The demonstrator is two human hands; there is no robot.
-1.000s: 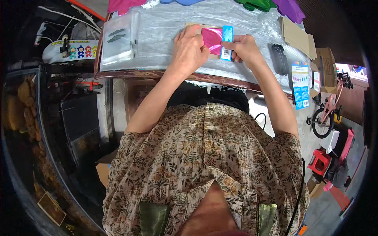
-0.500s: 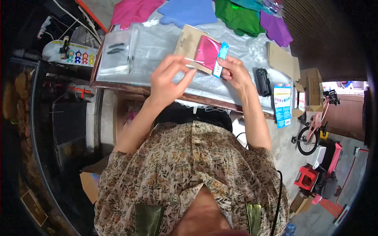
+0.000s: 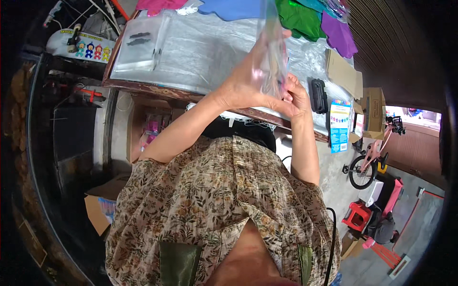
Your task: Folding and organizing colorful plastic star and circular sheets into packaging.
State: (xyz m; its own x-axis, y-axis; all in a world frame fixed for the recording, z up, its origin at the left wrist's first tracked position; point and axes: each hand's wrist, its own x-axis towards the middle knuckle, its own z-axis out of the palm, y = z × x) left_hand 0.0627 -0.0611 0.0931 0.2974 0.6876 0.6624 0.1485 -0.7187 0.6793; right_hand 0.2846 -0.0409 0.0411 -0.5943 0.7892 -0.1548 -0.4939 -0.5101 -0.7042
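Clear plastic pkt (image 3: 271, 59) is up off the table, held nr upright btwn the 2 hands, seen almost edge-on; shiny film w/ glare, so contents hard to read. L hand (image 3: 247, 81) is partly behind the film, fingers reaching past its far side, thumb stretched low toward the other hand; can't tell if it's gripping or just spread against the pkt. R hand (image 3: 299, 94) has fingers curled in, pinching the pkt's lower R edge.

Below/around: table (image 3: 195, 57) w/ silvery-grey plastic cover. On its L end, a pile of clear bags (image 3: 138, 55) w/ 2 dark marks. Along far edge, L to R: pink cloth (image 3: 160, 5), blue cloth (image 3: 229, 8), green cloth (image 3: 298, 20), purple cloth (image 3: 338, 34). R side: brown card sheets (image 3: 343, 71), then black oblong item (image 3: 318, 95) nr the edge, & blue-white printed card (image 3: 339, 127) at the table's R edge.

Further out R: cardboard box (image 3: 373, 107), pink bike (image 3: 367, 164), red stool (image 3: 358, 217) on grey floor. Far L: pale board (image 3: 86, 45) w/ 4 cartoon figures; lower L, 1 open carton (image 3: 97, 214).
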